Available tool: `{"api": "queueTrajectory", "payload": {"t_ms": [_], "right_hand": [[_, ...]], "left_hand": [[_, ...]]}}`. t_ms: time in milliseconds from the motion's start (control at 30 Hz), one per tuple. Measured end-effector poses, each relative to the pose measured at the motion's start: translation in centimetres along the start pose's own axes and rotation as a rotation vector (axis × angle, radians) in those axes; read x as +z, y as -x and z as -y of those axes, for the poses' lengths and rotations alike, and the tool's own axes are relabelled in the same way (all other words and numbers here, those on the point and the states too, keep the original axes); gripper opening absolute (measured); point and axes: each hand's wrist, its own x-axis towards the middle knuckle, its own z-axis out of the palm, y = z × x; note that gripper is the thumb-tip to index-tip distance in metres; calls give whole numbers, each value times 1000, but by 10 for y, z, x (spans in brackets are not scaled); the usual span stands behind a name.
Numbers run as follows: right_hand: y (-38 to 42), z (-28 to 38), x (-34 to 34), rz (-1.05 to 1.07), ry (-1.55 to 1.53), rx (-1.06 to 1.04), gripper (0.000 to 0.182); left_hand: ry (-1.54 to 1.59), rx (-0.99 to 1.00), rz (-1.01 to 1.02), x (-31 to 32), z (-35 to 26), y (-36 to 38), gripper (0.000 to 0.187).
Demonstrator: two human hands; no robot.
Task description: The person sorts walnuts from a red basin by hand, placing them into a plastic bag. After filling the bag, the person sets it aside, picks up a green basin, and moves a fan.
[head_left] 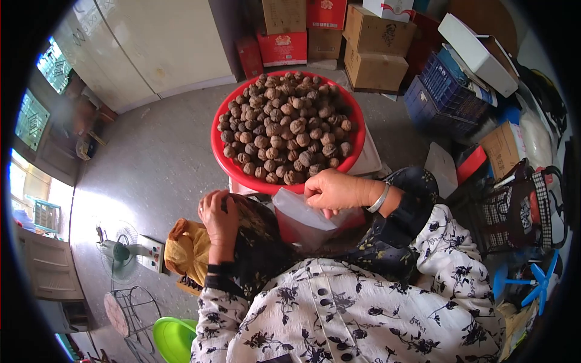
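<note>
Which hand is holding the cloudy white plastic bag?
The right hand, with the shiny silver bracelet, holds the bag; the left hand, with a ring, is apart from it.

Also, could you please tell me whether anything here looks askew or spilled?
The white box at the upper right looks askew: it lies slanted over the items piled in the blue crates, so it might slide. The walnuts are heaped in the red basin, with no spill visible.

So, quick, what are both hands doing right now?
Left hand: fingers bent; whether it holds anything can't be told.
Right hand: closed on the plastic bag.
</note>
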Motion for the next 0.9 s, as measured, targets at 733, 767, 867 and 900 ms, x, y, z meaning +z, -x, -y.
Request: {"api": "queueTrajectory", "payload": {"t_ms": [733, 767, 867, 900], "right_hand": [[-59, -8, 19, 276, -257, -211, 24], [-58, -9, 17, 245, -217, -187, 24], [-59, -12, 10, 158, -189, -170, 23], [-60, -15, 7, 79, -124, -177, 21]], "left_hand": [[1000, -438, 767, -50, -117, 10, 23], [1040, -459, 724, -44, -103, 17, 19], [918, -553, 691, -52, -93, 9, 15], [913, -612, 583, -53, -97, 8, 14]]}}
